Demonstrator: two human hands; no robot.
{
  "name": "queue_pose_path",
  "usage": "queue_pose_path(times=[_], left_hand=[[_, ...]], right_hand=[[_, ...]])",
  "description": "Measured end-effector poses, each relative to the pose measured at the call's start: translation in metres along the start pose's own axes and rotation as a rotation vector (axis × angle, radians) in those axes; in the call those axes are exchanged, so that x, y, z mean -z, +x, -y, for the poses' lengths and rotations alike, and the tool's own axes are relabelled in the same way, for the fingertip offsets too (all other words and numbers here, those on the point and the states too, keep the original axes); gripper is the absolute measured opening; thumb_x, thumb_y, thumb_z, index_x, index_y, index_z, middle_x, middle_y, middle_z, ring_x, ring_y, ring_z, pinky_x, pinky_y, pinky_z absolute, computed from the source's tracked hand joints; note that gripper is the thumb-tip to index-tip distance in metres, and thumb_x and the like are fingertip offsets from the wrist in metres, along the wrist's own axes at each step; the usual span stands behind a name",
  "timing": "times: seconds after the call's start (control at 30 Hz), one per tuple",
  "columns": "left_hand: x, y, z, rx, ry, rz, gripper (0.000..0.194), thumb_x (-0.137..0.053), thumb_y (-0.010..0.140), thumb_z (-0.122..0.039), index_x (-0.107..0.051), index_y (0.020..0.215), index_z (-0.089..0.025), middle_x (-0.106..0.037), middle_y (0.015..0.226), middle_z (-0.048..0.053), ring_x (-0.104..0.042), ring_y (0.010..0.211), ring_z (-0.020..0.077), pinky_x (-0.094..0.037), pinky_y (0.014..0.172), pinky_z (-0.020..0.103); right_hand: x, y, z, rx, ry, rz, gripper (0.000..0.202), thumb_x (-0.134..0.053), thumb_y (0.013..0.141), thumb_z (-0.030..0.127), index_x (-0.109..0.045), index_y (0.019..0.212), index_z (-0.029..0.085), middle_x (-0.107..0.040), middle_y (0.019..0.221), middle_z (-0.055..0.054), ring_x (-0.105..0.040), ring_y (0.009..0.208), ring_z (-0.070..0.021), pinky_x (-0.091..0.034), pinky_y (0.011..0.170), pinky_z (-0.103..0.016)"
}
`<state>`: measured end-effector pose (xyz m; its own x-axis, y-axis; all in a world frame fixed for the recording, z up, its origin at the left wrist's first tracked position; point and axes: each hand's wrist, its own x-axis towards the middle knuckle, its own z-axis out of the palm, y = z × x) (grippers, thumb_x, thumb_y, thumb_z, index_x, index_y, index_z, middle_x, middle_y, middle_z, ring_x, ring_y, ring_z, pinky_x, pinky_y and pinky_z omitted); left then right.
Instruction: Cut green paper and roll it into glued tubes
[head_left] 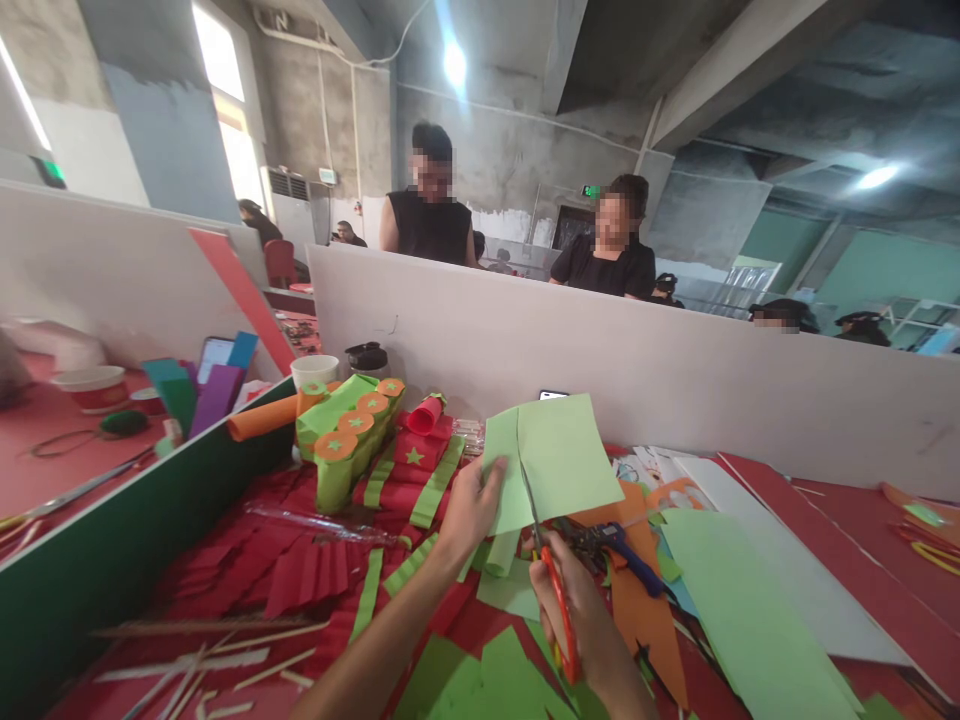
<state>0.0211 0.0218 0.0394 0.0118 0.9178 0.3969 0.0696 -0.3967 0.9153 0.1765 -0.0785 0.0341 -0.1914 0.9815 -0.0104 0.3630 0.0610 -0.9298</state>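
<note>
At centre frame, my left hand (471, 508) pinches green paper (568, 450); my right hand (589, 605) grips scissors (559, 595), the cut (I judge) begun but unfinished.

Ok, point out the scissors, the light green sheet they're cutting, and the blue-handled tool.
Scissors (562, 607), head view: on the orange handle.
Light green sheet (564, 450), head view: on the wider part, right of the cut.
Blue-handled tool (634, 560), head view: on its blue handle.

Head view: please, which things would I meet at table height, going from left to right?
Red bowl, purple strip, white cup, red tube, left hand, scissors, glue gun, long green sheet.
</note>
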Motion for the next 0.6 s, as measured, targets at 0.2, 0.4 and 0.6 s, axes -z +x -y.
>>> queue_pose_path(times=[0.2, 0.4, 0.6], left_hand=[[0.001, 0.000, 0.001, 0.015, -0.012, -0.003, 0.033, -0.046, 0.093, -0.042, -0.058, 0.078, -0.015, -0.059, 0.072, -0.001, -0.049, 0.061, 0.0130, -0.041, 0.059, 0.022], [0.000, -0.001, 0.001, 0.015, -0.007, 0.000, 0.033, -0.046, 0.093, -0.042, -0.058, 0.077, -0.015, -0.059, 0.072, -0.001, -0.051, 0.062, 0.0135, -0.042, 0.059, 0.022], [0.000, 0.000, 0.001, 0.010, 0.010, -0.003, 0.033, -0.046, 0.093, -0.042, -0.059, 0.081, -0.015, -0.057, 0.071, -0.001, -0.049, 0.061, 0.0127, -0.041, 0.058, 0.021]], right_hand=[[-0.002, 0.003, -0.007, -0.011, 0.039, -0.015, 0.052, -0.048, 0.089, 0.064, -0.049, 0.116, 0.019, -0.035, 0.058, 0.008, -0.034, 0.046, -0.0104, -0.033, 0.042, -0.020], [-0.004, 0.006, -0.010, 0.021, 0.074, -0.015, 0.053, -0.053, 0.085, 0.066, -0.052, 0.109, 0.019, -0.035, 0.056, 0.009, -0.028, 0.040, -0.0076, -0.027, 0.038, -0.020], [-0.005, 0.002, -0.003, -0.019, 0.106, -0.007, 0.059, -0.047, 0.084, 0.073, -0.051, 0.112, 0.021, -0.037, 0.052, 0.009, -0.036, 0.041, -0.0098, -0.031, 0.040, -0.020]])
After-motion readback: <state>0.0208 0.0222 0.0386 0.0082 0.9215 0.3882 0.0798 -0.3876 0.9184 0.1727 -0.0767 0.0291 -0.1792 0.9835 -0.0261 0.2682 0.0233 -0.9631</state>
